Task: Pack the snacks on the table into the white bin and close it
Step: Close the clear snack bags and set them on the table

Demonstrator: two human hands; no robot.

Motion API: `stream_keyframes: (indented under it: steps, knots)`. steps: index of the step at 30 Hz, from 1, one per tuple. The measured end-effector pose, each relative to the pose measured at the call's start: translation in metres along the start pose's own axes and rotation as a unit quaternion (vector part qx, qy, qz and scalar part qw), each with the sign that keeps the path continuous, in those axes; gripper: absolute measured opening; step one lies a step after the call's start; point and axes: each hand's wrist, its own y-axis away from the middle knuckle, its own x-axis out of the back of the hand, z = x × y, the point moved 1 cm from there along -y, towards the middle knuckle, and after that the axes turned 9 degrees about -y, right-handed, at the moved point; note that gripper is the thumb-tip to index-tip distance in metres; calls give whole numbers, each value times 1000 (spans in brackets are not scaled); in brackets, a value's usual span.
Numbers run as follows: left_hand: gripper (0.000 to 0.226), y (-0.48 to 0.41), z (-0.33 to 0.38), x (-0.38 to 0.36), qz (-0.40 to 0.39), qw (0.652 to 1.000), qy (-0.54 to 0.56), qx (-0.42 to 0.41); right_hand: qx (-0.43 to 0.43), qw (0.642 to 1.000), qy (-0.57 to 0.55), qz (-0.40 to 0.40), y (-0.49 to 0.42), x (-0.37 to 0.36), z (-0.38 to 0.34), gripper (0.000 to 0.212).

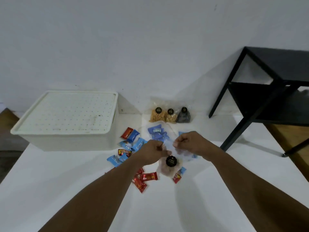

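The white bin stands at the table's back left with its dotted lid on. Snacks lie scattered to its right: blue wrappers, red wrappers, three clear bags with dark round labels at the back, and a clear bag of blue packets. My left hand and my right hand are both pinched on the top of a clear snack bag with a black label, held just above the table.
A black metal side table stands at the right, beside the white table. A white wall runs behind. Brown floor shows at the far left and right edges.
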Motion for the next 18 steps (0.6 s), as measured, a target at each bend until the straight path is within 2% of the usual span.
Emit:
stream_keyframes:
  steps: [3, 9, 18]
  knots:
    - [44, -7, 19, 24, 28, 996, 73, -37, 52, 998, 6, 22, 3, 22, -24, 20]
    - [12, -14, 74, 75, 74, 983, 131, -103, 124, 990, 62, 30, 2, 36, -80, 14]
    - [13, -21, 122, 128, 137, 961, 188, -151, 183, 980, 22, 75, -5, 66, -136, 18]
